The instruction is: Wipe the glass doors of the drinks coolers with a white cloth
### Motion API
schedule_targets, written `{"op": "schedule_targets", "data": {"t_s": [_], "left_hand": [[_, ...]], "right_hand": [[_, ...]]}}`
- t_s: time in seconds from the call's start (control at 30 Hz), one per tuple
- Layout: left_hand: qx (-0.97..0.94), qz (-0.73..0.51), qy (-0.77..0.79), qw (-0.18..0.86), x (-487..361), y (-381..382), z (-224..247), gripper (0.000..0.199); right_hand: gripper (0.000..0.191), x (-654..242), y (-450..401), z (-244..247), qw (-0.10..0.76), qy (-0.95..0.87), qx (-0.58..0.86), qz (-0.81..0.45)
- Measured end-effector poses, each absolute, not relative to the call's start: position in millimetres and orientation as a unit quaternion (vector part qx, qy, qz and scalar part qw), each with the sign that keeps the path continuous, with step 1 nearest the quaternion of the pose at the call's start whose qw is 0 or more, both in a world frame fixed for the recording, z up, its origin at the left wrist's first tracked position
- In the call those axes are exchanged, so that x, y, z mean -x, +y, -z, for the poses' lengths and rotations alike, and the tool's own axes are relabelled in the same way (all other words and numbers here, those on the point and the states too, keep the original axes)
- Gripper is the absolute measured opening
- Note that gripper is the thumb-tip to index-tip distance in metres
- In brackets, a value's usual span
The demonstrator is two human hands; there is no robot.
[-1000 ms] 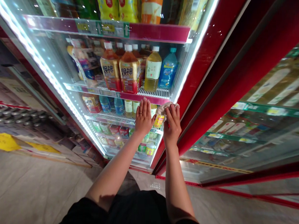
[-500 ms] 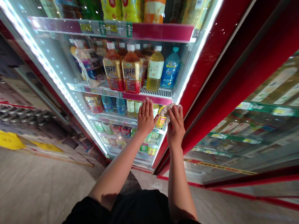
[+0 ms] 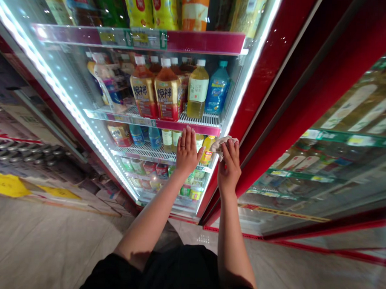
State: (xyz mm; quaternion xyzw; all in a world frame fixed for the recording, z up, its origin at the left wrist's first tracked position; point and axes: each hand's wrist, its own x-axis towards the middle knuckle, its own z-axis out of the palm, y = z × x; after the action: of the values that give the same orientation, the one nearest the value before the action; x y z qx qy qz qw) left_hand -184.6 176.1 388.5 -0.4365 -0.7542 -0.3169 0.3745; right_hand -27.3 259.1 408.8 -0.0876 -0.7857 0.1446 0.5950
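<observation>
My left hand (image 3: 186,155) lies flat against the glass front of a lit drinks fridge, fingers outstretched, a ring on one finger. My right hand (image 3: 229,168) presses a crumpled pale cloth (image 3: 217,147) at the right side of the glass, near the red frame (image 3: 249,93). Part of the cloth is hidden under the fingers. Behind the glass, a yellow bottle (image 3: 207,150) shows between my two hands. On the shelf above stand brown bottles with gold and red labels (image 3: 167,96), a pale green-labelled bottle (image 3: 198,91) and a blue bottle (image 3: 217,89).
A strip of white lights (image 3: 52,74) runs down the fridge's left side. To the right is another glass-fronted case with green shelf edges (image 3: 349,138). At left, shelves hold rows of goods above yellow signs (image 3: 7,184). Grey floor (image 3: 48,240) lies below.
My right hand and the cloth have shifted slightly right and down, uncovering more of the yellow bottle. My left hand stays flat on the glass. The view has moved a little.
</observation>
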Motion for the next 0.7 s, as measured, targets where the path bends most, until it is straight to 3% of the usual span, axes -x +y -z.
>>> {"op": "schedule_targets", "data": {"t_s": [0.2,0.33,0.5,0.7], "left_hand": [[0.436,0.321,-0.754,0.371,184.4,176.4,-388.7,0.088],[0.442,0.305,-0.754,0.378,184.0,173.9,-389.9,0.089],[0.437,0.285,-0.761,0.386,182.0,172.0,-390.1,0.090],[0.430,0.260,-0.771,0.391,180.9,170.8,-389.7,0.091]], "right_hand": [[0.084,31.7,254.7,-424.1,0.560,-0.805,0.091,-0.172],[0.076,41.0,251.1,-428.5,0.523,-0.834,0.063,-0.166],[0.072,32.2,253.6,-412.4,0.549,-0.815,0.077,-0.167],[0.074,42.8,253.6,-433.1,0.537,-0.821,0.069,-0.179]]}}
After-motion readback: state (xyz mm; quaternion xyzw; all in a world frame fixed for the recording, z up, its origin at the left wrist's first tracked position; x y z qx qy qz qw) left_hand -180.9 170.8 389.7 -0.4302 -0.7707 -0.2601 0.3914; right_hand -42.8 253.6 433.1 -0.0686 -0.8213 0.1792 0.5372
